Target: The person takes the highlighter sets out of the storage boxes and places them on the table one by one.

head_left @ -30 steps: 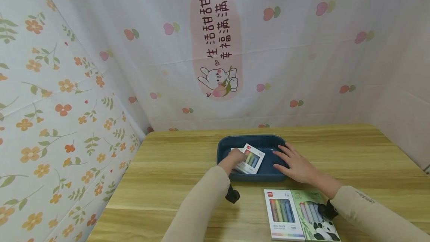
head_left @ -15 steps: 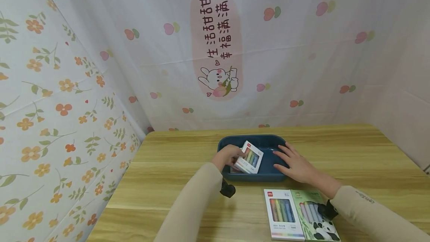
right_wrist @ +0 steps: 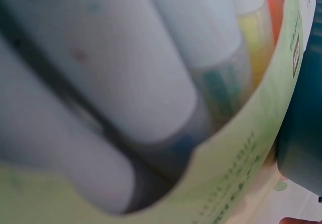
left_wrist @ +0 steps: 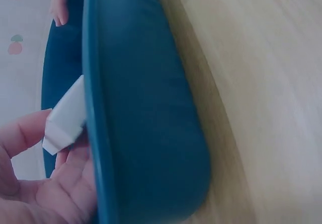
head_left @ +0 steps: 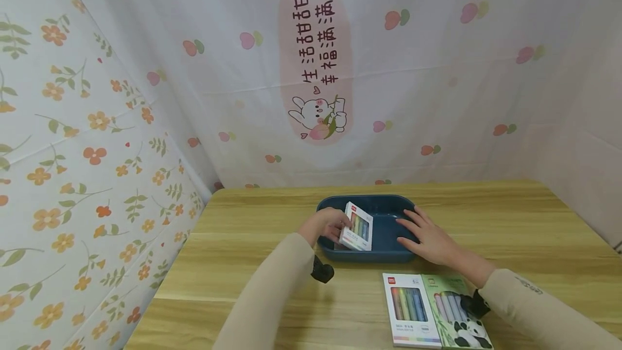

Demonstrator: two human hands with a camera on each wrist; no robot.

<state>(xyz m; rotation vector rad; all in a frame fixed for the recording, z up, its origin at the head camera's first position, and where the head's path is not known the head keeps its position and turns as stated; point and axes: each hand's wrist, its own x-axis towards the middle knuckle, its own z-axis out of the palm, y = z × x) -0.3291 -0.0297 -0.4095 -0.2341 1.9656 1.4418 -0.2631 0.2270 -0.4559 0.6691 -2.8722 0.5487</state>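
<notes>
A navy blue bin (head_left: pixel 389 234) stands on the table, holding a white box of coloured highlighters (head_left: pixel 360 227) with a window in its front. My left hand (head_left: pixel 320 224) reaches over the bin's left end and grips that box by its left edge, tilted. In the left wrist view, thumb and fingers close on the white box (left_wrist: pixel 66 116) behind the bin's wall (left_wrist: pixel 141 98). I cannot tell whether a second box lies under it. My right hand (head_left: pixel 432 241) rests at the bin's right rim, its fingers spread and stretched inward.
In front of the bin, another white highlighter box (head_left: pixel 410 307) lies flat beside a green panda box (head_left: pixel 454 307) of pens, partly under the right wrist. The wooden table (head_left: pixel 233 263) reaches back to a printed curtain (head_left: pixel 413 96).
My left hand has shifted left and raised the left side of the highlighter box, bringing it leftward and steeper in the bin. The right hand stays put.
</notes>
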